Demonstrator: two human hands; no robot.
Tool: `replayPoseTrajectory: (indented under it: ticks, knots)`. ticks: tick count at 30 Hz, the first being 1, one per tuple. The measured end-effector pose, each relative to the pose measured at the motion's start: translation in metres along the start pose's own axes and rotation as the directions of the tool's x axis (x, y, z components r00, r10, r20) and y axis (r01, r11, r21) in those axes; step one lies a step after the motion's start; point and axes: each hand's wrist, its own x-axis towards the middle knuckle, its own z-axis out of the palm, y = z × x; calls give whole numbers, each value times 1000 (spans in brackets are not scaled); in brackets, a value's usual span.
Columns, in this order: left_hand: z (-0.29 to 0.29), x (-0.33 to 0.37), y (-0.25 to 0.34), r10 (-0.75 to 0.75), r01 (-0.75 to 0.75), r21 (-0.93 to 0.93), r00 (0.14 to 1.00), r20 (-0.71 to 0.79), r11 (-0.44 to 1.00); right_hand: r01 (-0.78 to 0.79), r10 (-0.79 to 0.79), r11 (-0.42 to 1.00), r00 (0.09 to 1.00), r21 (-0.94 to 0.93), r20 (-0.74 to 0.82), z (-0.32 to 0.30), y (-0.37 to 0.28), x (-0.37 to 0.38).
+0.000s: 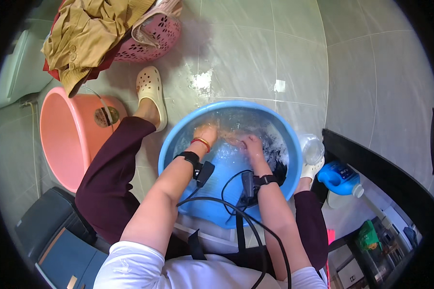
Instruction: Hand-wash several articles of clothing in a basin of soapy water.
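Note:
A blue washtub [294,144] with water in it stands between my legs, its near inner side ridged like a washboard. Inside it, toward the far left, my left hand [206,134] is closed, its fingertips blurred by the water. My right hand [252,145] is closed too, a little to the right and nearer to me. Between them something thin and brownish-pink [231,137] shows under the surface; I cannot make out its kind. Dark cloth [278,167] with white suds lies at the tub's right side. Straps with small black devices and cables sit on both wrists.
A pink bucket [62,139] lies tipped on its side at left. Behind it, a pink basket [152,41] holds piled clothes, with tan trousers [94,33] on top. To the right are a clear plastic container [312,150] and a blue detergent bottle [339,178]. Water wets the tiles beyond.

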Motion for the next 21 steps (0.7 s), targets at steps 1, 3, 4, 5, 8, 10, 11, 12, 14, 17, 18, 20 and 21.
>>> replayPoseTrajectory:
  ticks: [1,3,4,5,8,10,11,12,14,17,18,20,21]
  knots:
    - [-2,-10,7,66,-64,19,989,-130,998,-201,145,864,977,462,154,-1,-25,-16]
    - [-1,-24,29,300,-344,-73,889,-347,936,-385,191,496,923,779,334,2,-47,-26]
    - [2,-29,43,380,-456,-171,857,-347,873,-440,122,309,898,843,424,7,-47,-25]
    - [3,-35,53,454,-555,-265,816,-356,789,-494,33,112,869,862,494,9,-46,-26]
    - [-10,-54,74,580,-689,-363,724,-374,627,-346,-6,68,938,936,347,-5,-33,-29]
    - [-15,-68,93,616,-727,-307,685,-388,615,-263,-57,167,960,950,275,-7,-31,-30]
    - [-15,-71,99,646,-755,-252,651,-398,606,-265,-37,141,961,954,273,-5,-30,-32]
    - [-12,-69,99,643,-754,-248,651,-403,608,-288,-11,104,957,952,291,2,-31,-35]
    - [-5,-60,95,561,-696,-113,654,-507,709,-321,44,46,947,946,319,15,-32,-38]
    - [-7,-36,76,482,-565,-93,768,-422,820,-344,130,-12,930,939,343,31,-34,-36]
    - [-8,-31,67,446,-521,-63,782,-435,851,-355,126,-8,927,935,353,27,-32,-36]
    - [-8,-23,57,466,-519,-14,779,-420,854,-490,-72,117,863,864,500,10,-19,-32]
    - [-8,-12,43,496,-515,56,781,-379,855,-484,-70,114,867,867,493,6,-19,-27]
